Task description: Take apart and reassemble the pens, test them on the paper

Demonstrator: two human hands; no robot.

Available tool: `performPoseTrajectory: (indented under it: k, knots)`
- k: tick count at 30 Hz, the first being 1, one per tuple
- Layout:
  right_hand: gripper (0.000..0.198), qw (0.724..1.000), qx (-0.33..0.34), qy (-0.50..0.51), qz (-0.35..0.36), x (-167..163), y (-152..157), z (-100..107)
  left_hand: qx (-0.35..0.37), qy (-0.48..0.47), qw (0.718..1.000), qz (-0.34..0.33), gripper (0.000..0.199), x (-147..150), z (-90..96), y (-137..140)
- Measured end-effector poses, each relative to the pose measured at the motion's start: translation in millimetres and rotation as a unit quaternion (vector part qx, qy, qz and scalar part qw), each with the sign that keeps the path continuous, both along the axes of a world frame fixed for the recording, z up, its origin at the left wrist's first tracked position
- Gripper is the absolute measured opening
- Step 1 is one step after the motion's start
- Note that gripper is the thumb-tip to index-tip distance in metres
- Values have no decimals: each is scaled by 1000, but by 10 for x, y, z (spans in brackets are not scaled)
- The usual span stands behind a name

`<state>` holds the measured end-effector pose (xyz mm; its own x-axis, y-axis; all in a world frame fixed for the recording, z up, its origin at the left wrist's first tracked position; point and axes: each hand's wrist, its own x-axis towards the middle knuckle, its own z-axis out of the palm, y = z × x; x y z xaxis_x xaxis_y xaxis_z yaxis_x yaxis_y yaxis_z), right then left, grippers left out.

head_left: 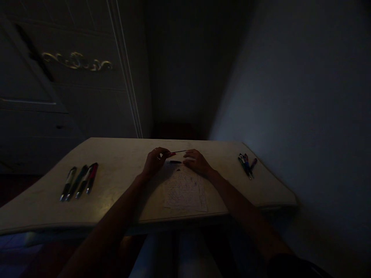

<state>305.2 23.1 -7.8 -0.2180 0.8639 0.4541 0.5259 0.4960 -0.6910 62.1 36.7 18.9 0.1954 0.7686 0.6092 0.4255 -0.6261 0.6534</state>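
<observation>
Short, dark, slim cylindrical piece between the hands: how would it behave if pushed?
The short, dark, slim cylindrical piece would probably roll if nudged sideways, given its rod-like shape. It looks stiff, lying straight, and probably light, being small beside the right hand.

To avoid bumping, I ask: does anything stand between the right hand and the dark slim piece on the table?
Nothing visible stands between the right hand and the dark slim piece; the small shiny piece lies lower in view, aside.
</observation>
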Motion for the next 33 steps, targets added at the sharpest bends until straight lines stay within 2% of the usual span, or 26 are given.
performPoseTrajectory:
  k: [8, 13, 18, 25, 33]
  knots:
    - [12, 994, 29, -108, -10, -145, 34, 13, 19, -1, 1000, -5, 20, -2, -28, 26]
    - [8, 991, 39, -124, -7, -176, 70, 9, 27, 9, 1000, -9, 18, -14, -12, 24]
    - [9, 993, 60, -99, -26, -57, 106, 34, 33, 4, 999, -1, 16, -56, -37, 75]
    - [14, 992, 74, -26, -96, 295, 164, 142, 24, 5, 999, 36, 15, -118, -66, 146]
    - [21, 993, 50, 57, -86, 268, 148, 126, 5, 19, 999, 42, 12, -112, -87, 155]
